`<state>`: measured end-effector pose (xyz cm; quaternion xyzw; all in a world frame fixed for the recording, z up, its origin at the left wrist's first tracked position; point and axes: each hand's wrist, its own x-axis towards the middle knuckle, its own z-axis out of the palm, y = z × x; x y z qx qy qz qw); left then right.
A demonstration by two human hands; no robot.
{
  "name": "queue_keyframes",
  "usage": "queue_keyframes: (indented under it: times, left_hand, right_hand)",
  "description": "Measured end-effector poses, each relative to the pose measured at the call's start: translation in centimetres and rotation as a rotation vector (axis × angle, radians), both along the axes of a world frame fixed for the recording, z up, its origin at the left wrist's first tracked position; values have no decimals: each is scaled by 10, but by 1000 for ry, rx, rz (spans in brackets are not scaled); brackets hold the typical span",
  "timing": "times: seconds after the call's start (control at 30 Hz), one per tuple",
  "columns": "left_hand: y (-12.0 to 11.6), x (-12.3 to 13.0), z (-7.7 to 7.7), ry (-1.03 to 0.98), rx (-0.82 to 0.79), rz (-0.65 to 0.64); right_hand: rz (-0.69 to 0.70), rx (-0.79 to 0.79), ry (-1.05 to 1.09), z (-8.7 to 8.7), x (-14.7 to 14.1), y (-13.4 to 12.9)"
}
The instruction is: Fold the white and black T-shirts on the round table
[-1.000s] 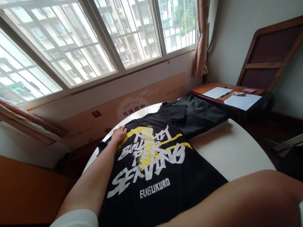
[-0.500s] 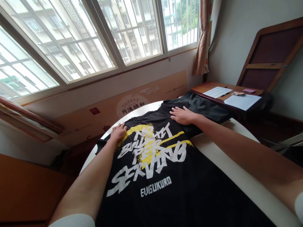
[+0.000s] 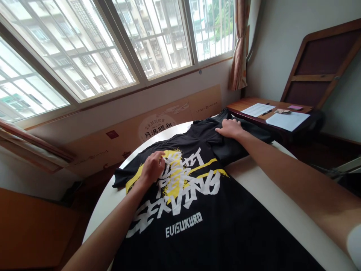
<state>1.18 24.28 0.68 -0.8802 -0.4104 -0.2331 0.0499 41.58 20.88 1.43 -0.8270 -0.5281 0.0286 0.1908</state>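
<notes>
A black T-shirt with white lettering and yellow print lies spread over a round white table. My left hand is over the upper part of the print, fingers curled and close together; whether it pinches cloth is hidden. My right hand is at the shirt's right sleeve, beside dark folded cloth at the table's far right. Its thumb is spread from the bent fingers, and what lies beneath them is hard to see.
Behind the right of the table stands a wooden desk with paper sheets and small items. A cardboard panel leans below the barred window. An orange-brown surface is at lower left.
My left hand has moved right from the shirt's left edge onto the print, its fingers now curled. My right hand has moved right and slightly up; the right sleeve is more bunched.
</notes>
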Motion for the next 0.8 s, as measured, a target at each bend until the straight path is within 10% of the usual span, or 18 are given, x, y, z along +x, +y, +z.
queue_keyframes:
  times: [0.17,0.3,0.5,0.8]
  left_hand:
    - [-139,51,17,105,-186,-678]
    - [-209,70,27,287,-284,-834]
    - [-220,65,18,264,-292,-803]
    - [-226,60,-5,212,-80,-872]
  right_hand:
    - [-8,79,144,1,4,4]
    - [39,300,78,3,-1,0]
    - [171,483,-146,20,-23,-5]
    - [149,310,-136,85,-80,22]
